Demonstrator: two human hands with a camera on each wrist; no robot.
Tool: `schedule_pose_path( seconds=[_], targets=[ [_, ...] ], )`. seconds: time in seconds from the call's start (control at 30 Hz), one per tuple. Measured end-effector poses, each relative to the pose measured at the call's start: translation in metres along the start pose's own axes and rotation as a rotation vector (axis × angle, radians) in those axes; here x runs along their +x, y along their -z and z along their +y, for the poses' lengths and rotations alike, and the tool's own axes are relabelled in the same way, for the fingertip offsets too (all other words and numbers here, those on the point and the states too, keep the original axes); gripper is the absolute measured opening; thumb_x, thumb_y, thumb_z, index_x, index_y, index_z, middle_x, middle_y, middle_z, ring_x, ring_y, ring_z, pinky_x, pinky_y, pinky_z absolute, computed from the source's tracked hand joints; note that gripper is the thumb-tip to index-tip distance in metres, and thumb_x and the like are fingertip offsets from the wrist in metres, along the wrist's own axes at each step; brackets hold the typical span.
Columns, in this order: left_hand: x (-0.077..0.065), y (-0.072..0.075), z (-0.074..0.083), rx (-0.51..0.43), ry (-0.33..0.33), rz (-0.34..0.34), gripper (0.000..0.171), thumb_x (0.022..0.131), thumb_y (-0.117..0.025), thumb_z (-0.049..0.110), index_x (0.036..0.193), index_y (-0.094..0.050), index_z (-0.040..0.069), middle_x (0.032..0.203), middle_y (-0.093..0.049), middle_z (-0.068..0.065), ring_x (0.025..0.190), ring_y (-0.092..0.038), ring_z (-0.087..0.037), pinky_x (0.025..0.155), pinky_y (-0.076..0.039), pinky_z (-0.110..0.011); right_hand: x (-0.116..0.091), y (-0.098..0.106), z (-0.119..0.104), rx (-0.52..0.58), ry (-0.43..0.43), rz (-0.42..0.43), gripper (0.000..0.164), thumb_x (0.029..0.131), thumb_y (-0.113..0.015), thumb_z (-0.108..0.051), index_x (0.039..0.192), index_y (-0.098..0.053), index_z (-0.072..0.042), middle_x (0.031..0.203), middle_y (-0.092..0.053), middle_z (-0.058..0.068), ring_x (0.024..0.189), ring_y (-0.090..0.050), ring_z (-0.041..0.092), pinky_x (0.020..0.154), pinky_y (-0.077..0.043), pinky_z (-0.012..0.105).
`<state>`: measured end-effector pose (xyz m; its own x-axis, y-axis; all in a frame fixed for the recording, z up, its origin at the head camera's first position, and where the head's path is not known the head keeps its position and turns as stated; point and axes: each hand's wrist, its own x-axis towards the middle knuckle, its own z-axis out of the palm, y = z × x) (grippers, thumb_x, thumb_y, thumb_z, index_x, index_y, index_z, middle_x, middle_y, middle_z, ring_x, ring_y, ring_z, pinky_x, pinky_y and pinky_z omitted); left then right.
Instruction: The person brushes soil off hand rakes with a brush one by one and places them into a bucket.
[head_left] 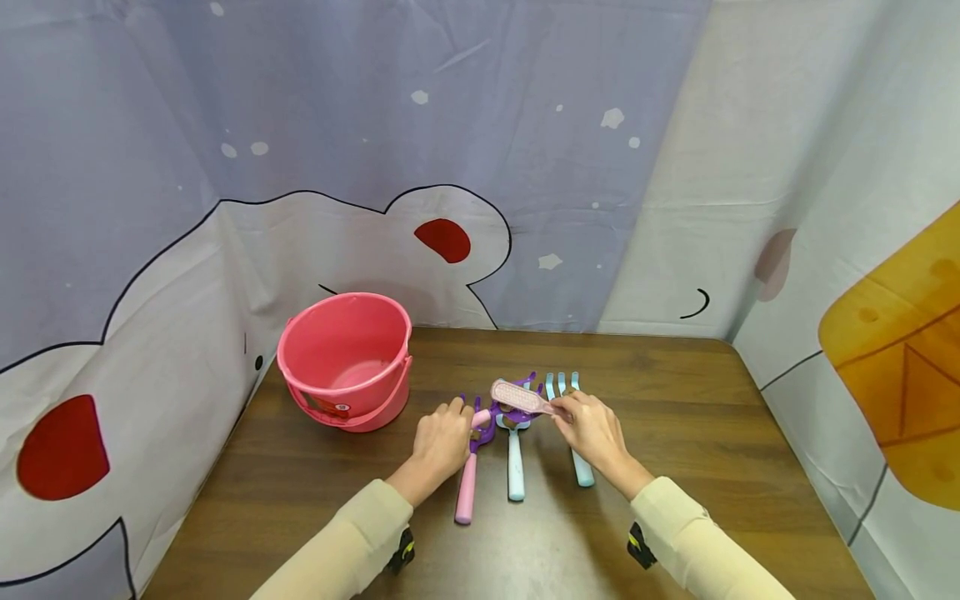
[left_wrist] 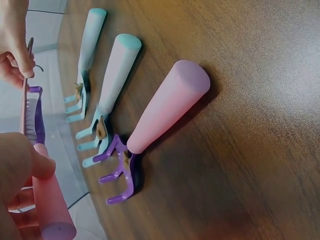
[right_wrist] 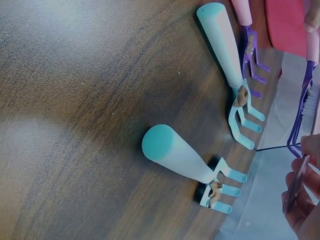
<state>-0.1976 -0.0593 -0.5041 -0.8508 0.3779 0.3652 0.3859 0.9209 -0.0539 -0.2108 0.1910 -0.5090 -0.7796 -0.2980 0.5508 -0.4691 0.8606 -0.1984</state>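
Observation:
My left hand (head_left: 442, 437) grips the pink handle (left_wrist: 52, 205) of a small garden hand rake with purple tines (left_wrist: 40, 117), lifted over the table. In my right hand (head_left: 592, 425) a pink brush (head_left: 517, 397) is held by its thin handle, its pale bristles (left_wrist: 31, 120) right at the purple tines. Below lie another pink-and-purple hand rake (head_left: 466, 492) and two light blue ones, a middle one (head_left: 515, 467) and a right one (head_left: 582, 468). Brown clumps (left_wrist: 101, 128) sit on the heads of these rakes.
A pink bucket (head_left: 345, 333) stands at the back left of the wooden table (head_left: 675, 417), its handle folded down in front. Patterned cloth (head_left: 555, 167) hangs behind and beside the table.

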Motion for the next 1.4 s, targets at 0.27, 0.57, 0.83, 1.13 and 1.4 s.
schedule_pose_path(
  seconds=[0.27, 0.57, 0.83, 1.13, 1.4],
  targets=[
    [-0.002, -0.002, 0.001, -0.005, -0.008, 0.031, 0.028, 0.068, -0.076, 0.028, 0.086, -0.064, 0.009, 0.077, -0.052, -0.002, 0.062, -0.053, -0.019, 0.044, -0.044, -0.034, -0.003, -0.001, 0.0, -0.001, -0.018, 0.012, 0.019, 0.068, -0.078, -0.014, 0.086, -0.071, -0.015, 0.077, -0.063, -0.002, 0.061, -0.056, 0.015, 0.051, -0.045, 0.031],
    [-0.002, -0.001, 0.001, -0.013, -0.006, 0.053, 0.03, 0.066, -0.077, 0.028, 0.082, -0.062, 0.009, 0.074, -0.049, -0.002, 0.059, -0.05, -0.018, 0.043, -0.042, -0.033, -0.004, 0.0, -0.005, -0.003, -0.062, 0.03, 0.021, 0.067, -0.079, -0.013, 0.087, -0.072, -0.014, 0.077, -0.063, 0.0, 0.061, -0.058, 0.021, 0.051, -0.046, 0.036],
    [-0.003, -0.001, 0.002, -0.01, 0.007, 0.033, 0.023, 0.067, -0.075, 0.024, 0.08, -0.062, 0.01, 0.077, -0.053, -0.002, 0.06, -0.052, -0.018, 0.043, -0.042, -0.033, -0.005, 0.0, -0.01, -0.006, -0.083, 0.053, 0.02, 0.067, -0.079, -0.012, 0.085, -0.071, -0.013, 0.075, -0.062, 0.001, 0.06, -0.058, 0.022, 0.051, -0.046, 0.038],
    [-0.002, 0.001, -0.001, -0.004, 0.029, -0.004, 0.024, 0.068, -0.074, 0.021, 0.086, -0.063, 0.008, 0.078, -0.053, -0.002, 0.063, -0.054, -0.019, 0.045, -0.044, -0.034, -0.001, 0.008, -0.008, 0.043, -0.118, 0.027, 0.019, 0.069, -0.078, -0.013, 0.087, -0.073, -0.014, 0.074, -0.064, -0.002, 0.056, -0.057, 0.013, 0.05, -0.046, 0.034],
    [-0.001, 0.003, -0.002, 0.005, 0.024, -0.011, 0.025, 0.068, -0.074, 0.021, 0.088, -0.063, 0.009, 0.08, -0.053, -0.002, 0.065, -0.054, -0.019, 0.044, -0.044, -0.033, 0.007, 0.014, -0.007, 0.046, -0.176, -0.006, 0.016, 0.072, -0.074, -0.014, 0.088, -0.073, -0.015, 0.071, -0.061, -0.003, 0.052, -0.051, 0.012, 0.049, -0.043, 0.034]
  ],
)
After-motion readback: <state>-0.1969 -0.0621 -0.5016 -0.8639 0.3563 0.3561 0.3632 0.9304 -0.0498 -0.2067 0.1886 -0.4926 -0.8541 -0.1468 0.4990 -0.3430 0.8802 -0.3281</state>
